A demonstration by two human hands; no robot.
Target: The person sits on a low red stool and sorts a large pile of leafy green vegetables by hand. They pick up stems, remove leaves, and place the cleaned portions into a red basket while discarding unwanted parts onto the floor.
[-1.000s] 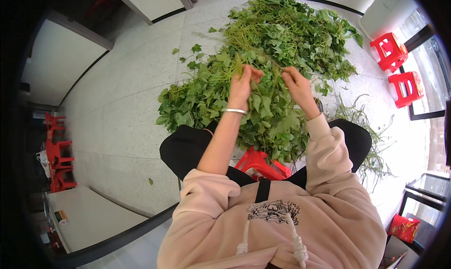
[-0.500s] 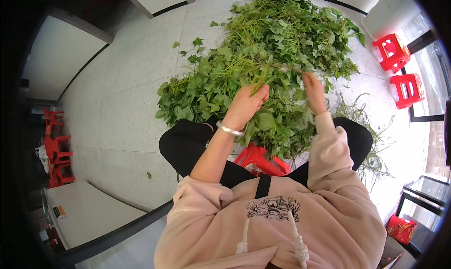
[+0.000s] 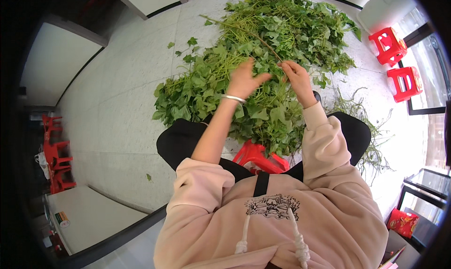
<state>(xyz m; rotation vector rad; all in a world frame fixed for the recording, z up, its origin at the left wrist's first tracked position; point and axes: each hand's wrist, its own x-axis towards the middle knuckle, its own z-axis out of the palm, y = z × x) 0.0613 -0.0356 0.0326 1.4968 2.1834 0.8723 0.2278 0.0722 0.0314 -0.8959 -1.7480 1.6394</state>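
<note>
A wide heap of leafy green vines (image 3: 206,90), which look like sweet potato greens, lies on the floor in front of me. My right hand (image 3: 297,81) pinches the lower end of a long, thin, brownish vine stem (image 3: 260,39), which slants up and left over the heap. Its far tip looks bare of leaves. My left hand (image 3: 246,81) is over the middle of the heap, slightly blurred, thumb and fingers apart and nothing in it. Between my knees a red plastic stool (image 3: 253,156) shows partly beneath the greens.
Bare stems (image 3: 369,128) lie scattered on the floor beyond my right knee. Two red stools stand by the glass door, the nearer stool (image 3: 405,84) below the other. Red chairs (image 3: 58,156) and a white-topped table (image 3: 94,217) are at the left. A red packet (image 3: 402,223) sits at the lower right.
My left hand has let go of the green stalks and opened, shifting slightly up and left. My right hand has moved left, and the stem now points to the upper left.
</note>
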